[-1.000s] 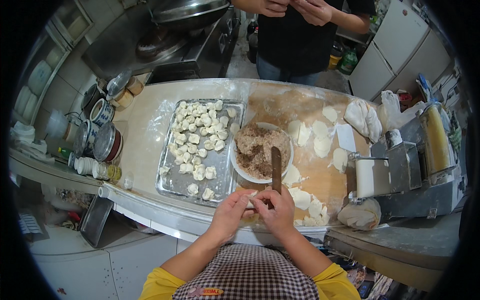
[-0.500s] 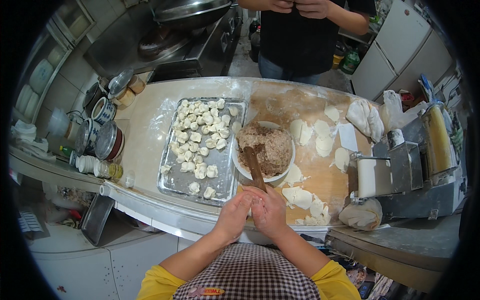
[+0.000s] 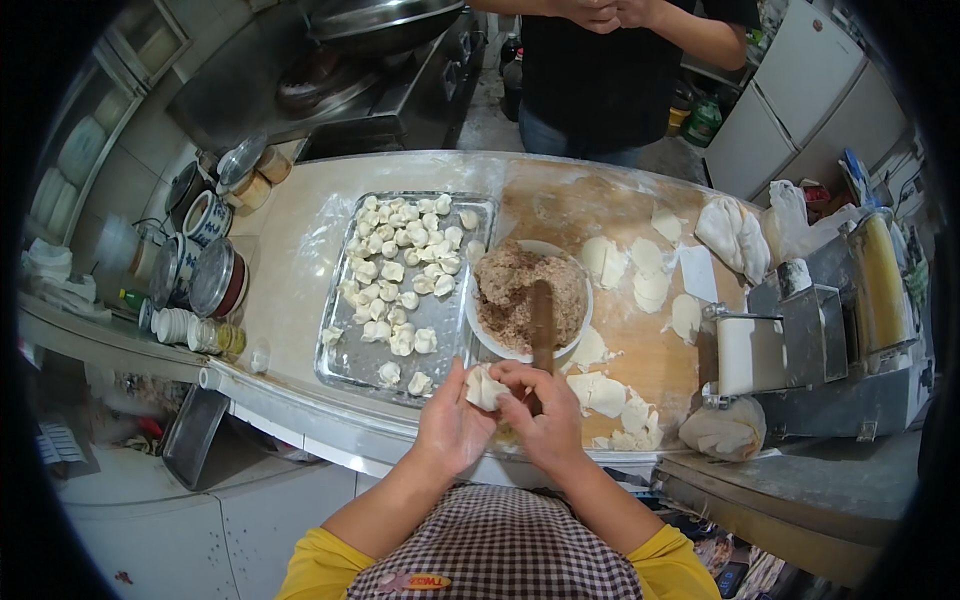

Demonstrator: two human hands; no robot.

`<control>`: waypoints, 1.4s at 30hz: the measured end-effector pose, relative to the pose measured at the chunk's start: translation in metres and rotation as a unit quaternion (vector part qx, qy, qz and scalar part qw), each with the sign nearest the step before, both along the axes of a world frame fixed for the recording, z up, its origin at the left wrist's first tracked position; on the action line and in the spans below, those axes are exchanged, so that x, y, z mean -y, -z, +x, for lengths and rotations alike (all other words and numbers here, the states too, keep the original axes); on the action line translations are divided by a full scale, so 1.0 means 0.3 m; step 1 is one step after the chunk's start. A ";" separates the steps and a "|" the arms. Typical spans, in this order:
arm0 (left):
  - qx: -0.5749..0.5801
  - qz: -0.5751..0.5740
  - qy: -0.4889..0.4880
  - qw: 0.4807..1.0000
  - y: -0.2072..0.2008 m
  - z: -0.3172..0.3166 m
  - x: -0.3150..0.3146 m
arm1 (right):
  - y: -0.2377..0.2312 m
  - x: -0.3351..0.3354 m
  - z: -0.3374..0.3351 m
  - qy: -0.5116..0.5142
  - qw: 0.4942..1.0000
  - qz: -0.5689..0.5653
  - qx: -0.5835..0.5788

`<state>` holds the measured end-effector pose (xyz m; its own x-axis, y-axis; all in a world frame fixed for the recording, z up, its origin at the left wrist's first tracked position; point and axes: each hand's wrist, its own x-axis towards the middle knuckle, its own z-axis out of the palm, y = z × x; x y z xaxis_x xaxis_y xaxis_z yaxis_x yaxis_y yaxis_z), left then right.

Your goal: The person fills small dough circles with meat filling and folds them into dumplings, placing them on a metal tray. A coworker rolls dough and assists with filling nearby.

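My left hand (image 3: 452,428) cradles a white dumpling (image 3: 484,388) at the near edge of the counter. From the right, my right hand (image 3: 550,418) closes over a flat wooden paddle (image 3: 542,325), and its fingertips touch the dumpling's side. The paddle points away from me over the filling. Minced meat filling (image 3: 510,285) is heaped in a white bowl (image 3: 586,325) just beyond my hands. Left of the bowl, a metal tray (image 3: 345,372) bears many folded dumplings (image 3: 392,270). Thin dough wrappers (image 3: 650,290) lie scattered right of the bowl.
At the right stands a metal dough roller machine (image 3: 830,345), with a bundled cloth (image 3: 730,240) behind it. Lidded jars and pots (image 3: 212,280) crowd the left side. A person in a black shirt (image 3: 595,90) stands across the counter, hands together.
My hands have parted slightly and turned, so the dumpling now shows between them. The paddle has swung to the right over the bowl.
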<state>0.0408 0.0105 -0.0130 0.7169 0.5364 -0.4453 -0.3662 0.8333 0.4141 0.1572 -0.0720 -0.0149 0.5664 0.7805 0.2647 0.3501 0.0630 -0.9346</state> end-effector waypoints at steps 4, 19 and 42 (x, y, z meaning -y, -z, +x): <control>-0.086 0.093 0.055 0.990 -0.049 0.010 -0.007 | 0.004 0.023 0.008 -0.001 0.995 -0.086 -0.049; -0.299 0.450 0.182 0.821 -0.040 -0.068 0.038 | 0.032 0.123 0.062 -0.119 0.969 -0.176 -0.127; -0.435 0.723 0.143 0.518 0.034 -0.238 -0.167 | 0.316 0.306 0.336 0.123 0.861 -0.440 0.223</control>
